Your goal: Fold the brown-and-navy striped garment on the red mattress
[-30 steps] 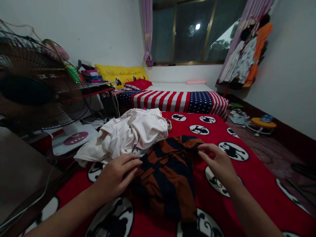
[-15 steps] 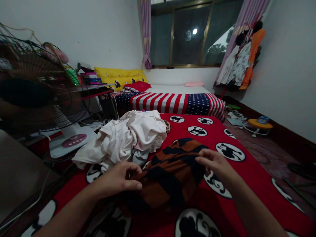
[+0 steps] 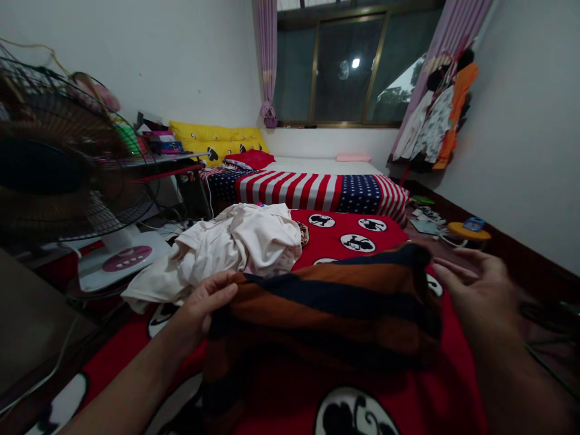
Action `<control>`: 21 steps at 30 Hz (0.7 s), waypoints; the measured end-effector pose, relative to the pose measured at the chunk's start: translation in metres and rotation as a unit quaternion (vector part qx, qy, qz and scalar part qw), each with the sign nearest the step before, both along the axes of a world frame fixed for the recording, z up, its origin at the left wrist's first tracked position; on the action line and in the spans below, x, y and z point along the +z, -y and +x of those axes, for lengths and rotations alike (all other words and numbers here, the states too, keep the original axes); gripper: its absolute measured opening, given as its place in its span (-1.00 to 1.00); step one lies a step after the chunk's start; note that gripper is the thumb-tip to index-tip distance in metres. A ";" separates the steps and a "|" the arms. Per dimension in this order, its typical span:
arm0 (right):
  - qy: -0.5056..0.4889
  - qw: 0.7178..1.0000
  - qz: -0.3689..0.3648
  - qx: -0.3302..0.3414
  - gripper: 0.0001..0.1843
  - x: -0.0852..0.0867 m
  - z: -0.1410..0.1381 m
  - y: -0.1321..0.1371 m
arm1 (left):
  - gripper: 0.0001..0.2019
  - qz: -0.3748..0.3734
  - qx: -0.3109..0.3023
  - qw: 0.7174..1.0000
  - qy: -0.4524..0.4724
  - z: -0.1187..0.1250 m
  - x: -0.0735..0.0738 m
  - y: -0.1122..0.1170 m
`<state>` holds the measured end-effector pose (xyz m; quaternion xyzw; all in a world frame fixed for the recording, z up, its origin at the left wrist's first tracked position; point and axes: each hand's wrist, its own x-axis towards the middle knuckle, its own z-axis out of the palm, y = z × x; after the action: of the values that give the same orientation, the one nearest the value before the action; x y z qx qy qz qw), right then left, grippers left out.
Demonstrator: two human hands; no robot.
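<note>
A brown-and-navy striped garment (image 3: 335, 296) is stretched between my hands above the red bedspread (image 3: 457, 362), its lower part hanging in shadow. My left hand (image 3: 206, 305) pinches its upper left corner between thumb and fingers. At the other end, my right hand (image 3: 480, 290) is blurred, with thumb and fingertips at the garment's upper right edge, closed on the cloth as far as I can see. Just behind the garment, a heap of white clothes (image 3: 244, 241) lies on the bedspread, with a small leopard-patterned piece (image 3: 304, 234) at its right side.
A fan (image 3: 67, 169) stands on the left before a cluttered table (image 3: 181, 164). Beyond the red bedspread is a bed with a flag-patterned cover (image 3: 290, 188). Clothes (image 3: 439, 121) hang at the right by the window, and a yellow stool (image 3: 469, 232) stands on the floor.
The striped garment has been lifted and spread wider. My right hand has moved right and closer, and my left hand has moved slightly left and up. The view has shifted a little.
</note>
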<state>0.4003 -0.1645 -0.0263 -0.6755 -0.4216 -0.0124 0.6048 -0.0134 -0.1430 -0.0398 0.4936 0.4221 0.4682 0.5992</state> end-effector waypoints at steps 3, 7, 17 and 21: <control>0.036 0.984 -0.052 0.168 -0.36 -0.001 -0.037 0.001 | -0.67 0.033 -0.082 0.996 -0.026 0.023 -0.003 0.017; 0.158 0.831 -0.257 0.468 -0.33 -0.016 -0.103 0.021 | -0.71 0.155 -0.229 0.959 -0.069 0.058 0.006 0.046; -0.082 0.696 -0.287 0.653 -0.78 0.005 -0.117 0.041 | -0.49 0.287 -0.237 0.903 -0.215 0.076 -0.014 0.015; -0.295 0.718 -0.192 0.600 -0.70 -0.009 -0.122 0.030 | -0.33 0.119 -0.331 0.935 -0.049 0.091 -0.035 0.024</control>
<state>0.2782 -0.1948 -0.0348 -0.3519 -0.5325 0.6340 0.4366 0.0775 -0.1671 -0.0750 0.6956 0.2042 0.2653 0.6357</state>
